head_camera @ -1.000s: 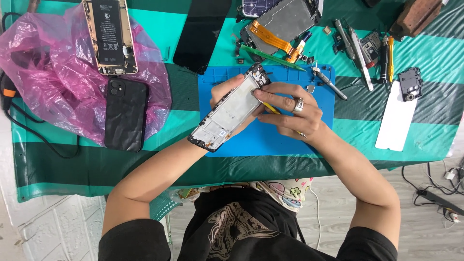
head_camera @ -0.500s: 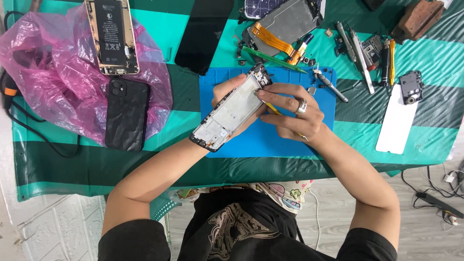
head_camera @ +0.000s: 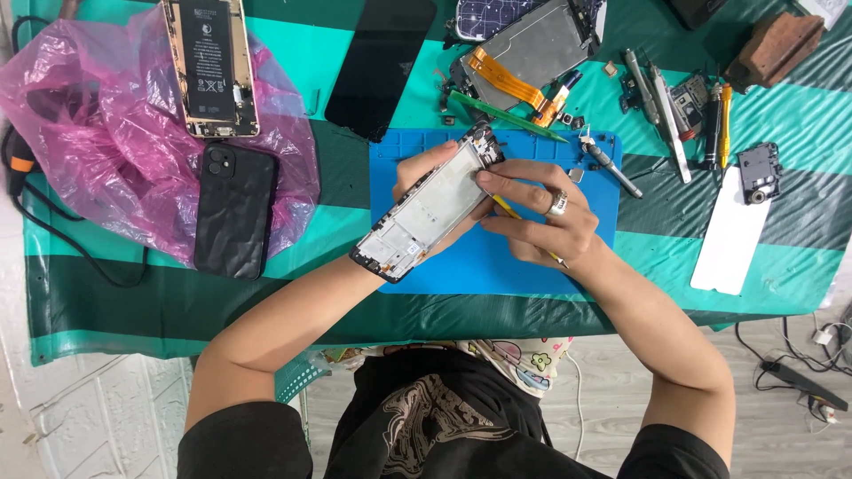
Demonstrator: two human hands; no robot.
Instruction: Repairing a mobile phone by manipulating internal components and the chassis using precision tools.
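- Silver-grey metal, the stripped phone frame (head_camera: 432,206) is cradled from beneath in the left hand (head_camera: 424,182), whose fingers are curled around its far edge; it is held tilted above the blue rectangular work mat (head_camera: 497,257), near the middle of the table.
- A thin yellow pry tool (head_camera: 524,226) is pinched in the right hand (head_camera: 541,217), a ring worn on one finger, with its tip set against the frame's near long edge.
- Compared with the earlier frames, almost nothing has shifted: the frame is kept at the same slant and the tool at the same edge, so the prying seems to be proceeding slowly at one spot.
- Beyond the mat, toward the far edge, a grey back plate with an orange flex cable (head_camera: 524,53) is laid among loose parts.
- Toward the left edge, a black cased phone (head_camera: 235,213) is rested on a pink plastic bag (head_camera: 98,115).
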